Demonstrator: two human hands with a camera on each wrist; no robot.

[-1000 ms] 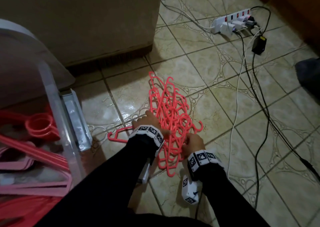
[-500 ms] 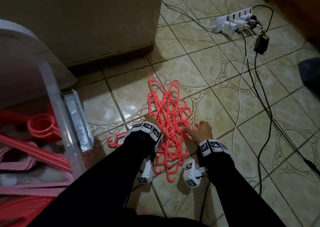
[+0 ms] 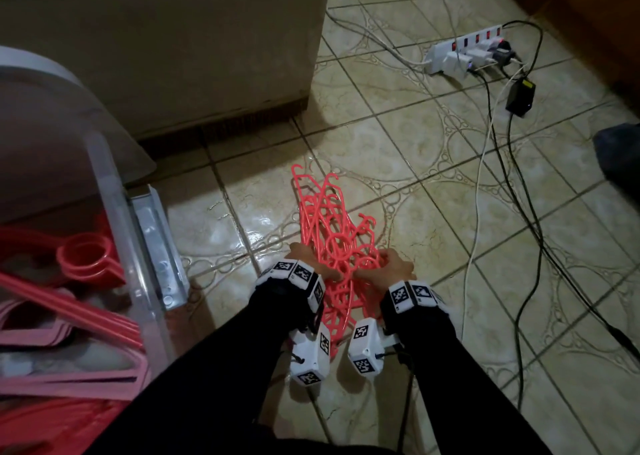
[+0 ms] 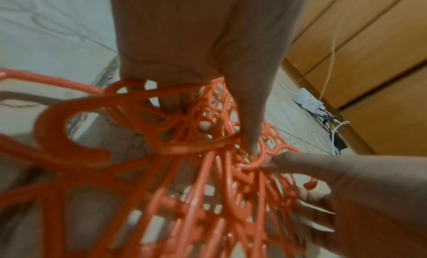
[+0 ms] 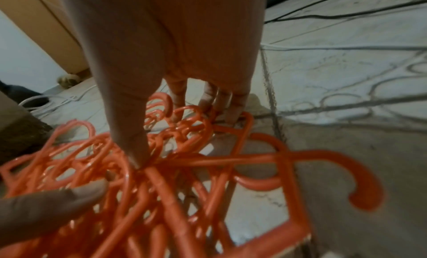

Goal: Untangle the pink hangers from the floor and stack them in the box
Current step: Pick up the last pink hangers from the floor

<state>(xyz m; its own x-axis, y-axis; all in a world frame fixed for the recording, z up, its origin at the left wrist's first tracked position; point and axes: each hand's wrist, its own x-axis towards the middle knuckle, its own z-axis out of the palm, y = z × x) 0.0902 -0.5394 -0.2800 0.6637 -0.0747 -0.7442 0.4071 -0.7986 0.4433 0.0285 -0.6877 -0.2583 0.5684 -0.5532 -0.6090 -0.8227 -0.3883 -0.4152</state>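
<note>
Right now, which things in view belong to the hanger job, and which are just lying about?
Part of the job:
- tangled pink hangers, gripped by both hands
- left hand
- right hand
- clear box, hangers already inside

Just lying about:
- power strip
- black adapter
- cables
- beige furniture

Dim room, light weak. Floor (image 3: 433,163): glossy beige tiles with curling ring pattern, dark grout, bright glare patch at frame centre. Upholstered beige furniture (image 3: 173,45) fills upper left, dark base strip along its lower edge. White power strip (image 3: 464,52) upper right, plugs in it; black and white cables (image 3: 485,163) trail down right side. Wooden panelling (image 4: 369,52) behind strip.
</note>
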